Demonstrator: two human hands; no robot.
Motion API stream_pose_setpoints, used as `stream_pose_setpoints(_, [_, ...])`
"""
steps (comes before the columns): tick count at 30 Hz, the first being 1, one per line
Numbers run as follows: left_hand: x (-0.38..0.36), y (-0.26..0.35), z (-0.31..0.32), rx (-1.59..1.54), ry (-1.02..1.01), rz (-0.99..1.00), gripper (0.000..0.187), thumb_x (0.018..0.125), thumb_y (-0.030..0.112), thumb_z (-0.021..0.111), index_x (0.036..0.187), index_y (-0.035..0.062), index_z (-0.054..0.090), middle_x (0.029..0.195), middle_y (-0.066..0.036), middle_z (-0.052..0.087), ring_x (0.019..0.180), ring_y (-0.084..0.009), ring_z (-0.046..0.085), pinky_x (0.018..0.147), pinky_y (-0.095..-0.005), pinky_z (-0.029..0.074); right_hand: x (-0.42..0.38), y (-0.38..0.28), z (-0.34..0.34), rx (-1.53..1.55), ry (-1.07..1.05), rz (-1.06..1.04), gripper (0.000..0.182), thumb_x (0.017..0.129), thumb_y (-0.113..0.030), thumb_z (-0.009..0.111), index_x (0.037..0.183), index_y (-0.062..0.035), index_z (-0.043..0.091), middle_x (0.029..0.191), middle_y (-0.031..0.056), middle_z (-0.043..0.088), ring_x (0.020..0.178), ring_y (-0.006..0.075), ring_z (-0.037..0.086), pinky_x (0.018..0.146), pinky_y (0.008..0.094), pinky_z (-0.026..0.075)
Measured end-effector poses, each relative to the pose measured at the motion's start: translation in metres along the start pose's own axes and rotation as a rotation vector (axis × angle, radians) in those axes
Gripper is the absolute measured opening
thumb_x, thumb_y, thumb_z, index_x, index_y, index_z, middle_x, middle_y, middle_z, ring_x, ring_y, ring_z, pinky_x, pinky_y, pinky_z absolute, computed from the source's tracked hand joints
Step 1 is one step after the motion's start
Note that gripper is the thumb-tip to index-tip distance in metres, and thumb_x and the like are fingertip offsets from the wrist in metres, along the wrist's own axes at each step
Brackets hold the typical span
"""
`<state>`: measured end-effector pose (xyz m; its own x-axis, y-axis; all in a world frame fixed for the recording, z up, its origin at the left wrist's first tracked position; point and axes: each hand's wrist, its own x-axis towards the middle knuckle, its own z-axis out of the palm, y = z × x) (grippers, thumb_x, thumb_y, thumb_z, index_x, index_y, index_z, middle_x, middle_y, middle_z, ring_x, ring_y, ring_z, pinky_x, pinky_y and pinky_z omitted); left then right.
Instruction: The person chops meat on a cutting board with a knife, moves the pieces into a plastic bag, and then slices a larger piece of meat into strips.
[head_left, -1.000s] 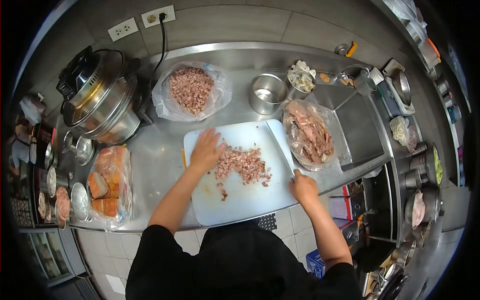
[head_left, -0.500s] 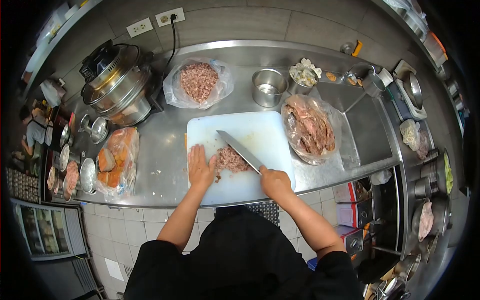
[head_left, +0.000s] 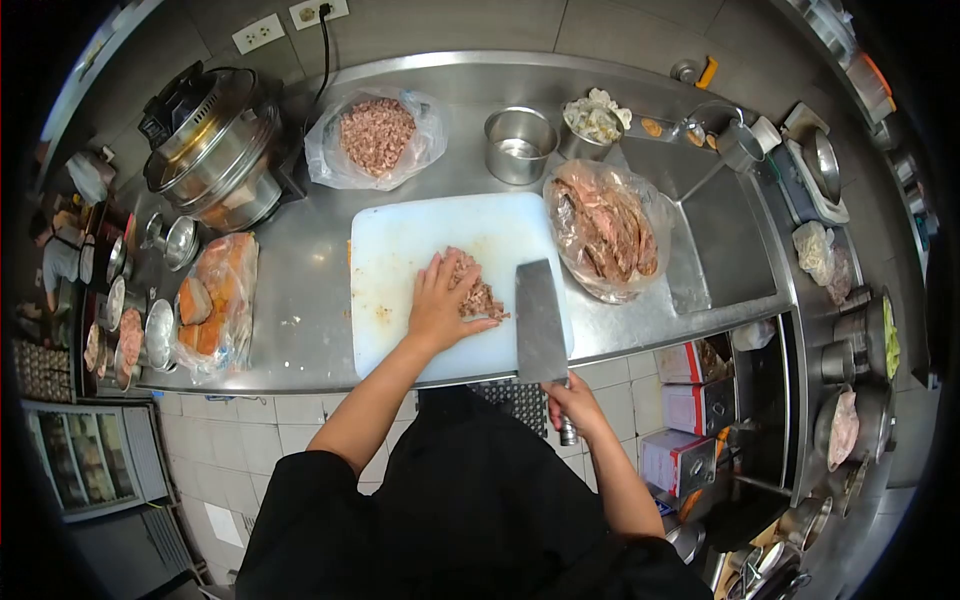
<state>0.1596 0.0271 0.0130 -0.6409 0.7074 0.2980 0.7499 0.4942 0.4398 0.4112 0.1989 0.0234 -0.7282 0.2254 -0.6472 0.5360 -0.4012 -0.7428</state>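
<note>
My left hand (head_left: 438, 306) lies with its fingers spread against the left side of a pile of chopped meat (head_left: 478, 298). The meat sits on a white cutting board (head_left: 400, 230), partly covered by that hand. In my right hand (head_left: 578, 403) is the handle of a cleaver (head_left: 540, 315). Its broad blade shows flat side up over the board's right edge and points away from me. Just right of the board, a plastic bag (head_left: 652, 200) holds large strips of meat (head_left: 608, 225).
Behind the board are a bag of diced meat (head_left: 376, 138), an empty-looking steel pot (head_left: 521, 160) and a bowl of pale scraps (head_left: 592, 118). A bag of orange-brown blocks (head_left: 215, 300) and a large steel appliance (head_left: 215, 150) stand left. A sink (head_left: 730, 220) is at right.
My left hand has moved right from the board's left side onto the meat. My right hand has drawn the cleaver right and toward me, off the pile, turning the blade flat.
</note>
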Motion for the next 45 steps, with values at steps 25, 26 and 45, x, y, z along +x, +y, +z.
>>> stream_pose_setpoints(25, [0.152,-0.086,-0.073,-0.129,0.763,-0.06,0.035,0.076,0.017,0.074,0.109,0.0058,0.069,0.13,-0.018,0.056,0.123,-0.0369,0.052,0.104,-0.0456,0.042,0.11,-0.184,0.163,-0.409,-0.326,-0.224,0.016,0.093,-0.017,0.059,0.098,-0.0031,0.052,0.056,0.0029,0.052,0.041,0.0151,0.052,0.04,0.0309,0.042])
stream_pose_setpoints(26, [0.181,-0.11,-0.08,-0.131,0.776,-0.058,0.034,0.08,0.021,0.073,0.11,0.0065,0.069,0.129,-0.018,0.058,0.124,-0.0358,0.052,0.104,-0.045,0.042,0.12,-0.208,0.172,-0.366,-0.314,-0.181,0.016,0.093,-0.017,0.059,0.097,-0.0034,0.052,0.057,0.0027,0.052,0.041,0.0153,0.051,0.04,0.0307,0.042])
stream_pose_setpoints(45, [0.263,-0.245,-0.086,-0.104,0.343,-0.182,0.045,0.104,0.038,0.038,0.121,0.0051,0.064,0.122,-0.021,0.064,0.114,-0.0376,0.06,0.101,-0.0455,0.044,0.027,-0.11,0.064,-1.36,0.424,-0.355,0.023,0.088,-0.025,0.063,0.098,-0.0041,0.062,0.069,0.0208,0.066,0.069,0.041,0.066,0.067,0.0502,0.053])
